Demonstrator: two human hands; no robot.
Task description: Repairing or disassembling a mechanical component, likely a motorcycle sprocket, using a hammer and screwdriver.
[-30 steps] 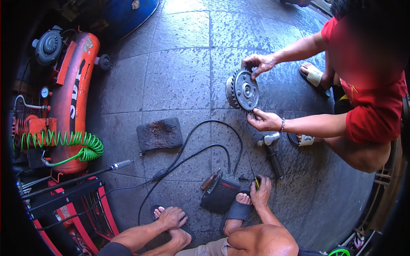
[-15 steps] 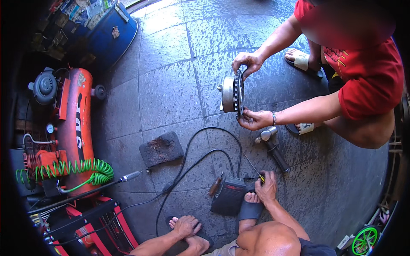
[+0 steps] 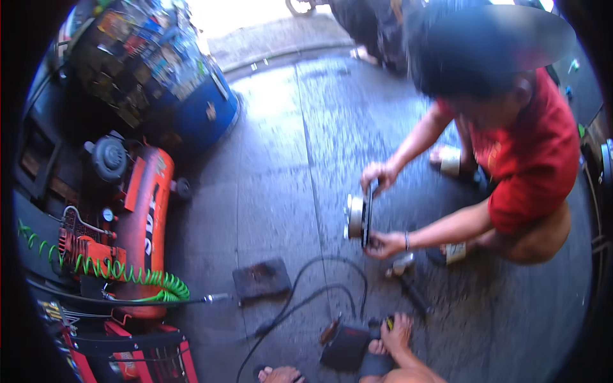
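Note:
My right hand (image 3: 397, 332) is closed round the yellow-and-black handle of a screwdriver (image 3: 390, 323), close to my foot. At the bottom edge my left hand (image 3: 283, 375) rests over my other foot, fingers laid out, partly cut off. A black box-like block (image 3: 345, 348) with two dark cables lies left of my right hand, and a brown-handled tool (image 3: 329, 332) lies against it. Across from me, a person in red holds a round metal drum with a toothed rim (image 3: 359, 217) upright between both hands. Below it lies a hammer (image 3: 412, 290) with a dark handle.
A red air compressor (image 3: 150, 217) with a coiled green hose (image 3: 153, 279) stands at left. Behind it is a blue drum (image 3: 204, 115) heaped with scraps. A dark flat pad (image 3: 262, 281) and a looped black cable (image 3: 300, 281) lie on the tiled floor.
The view has tilted upward, so everything sits lower in it and my left arm has mostly dropped out. The screwdriver stays in my right hand; the person still holds the toothed drum.

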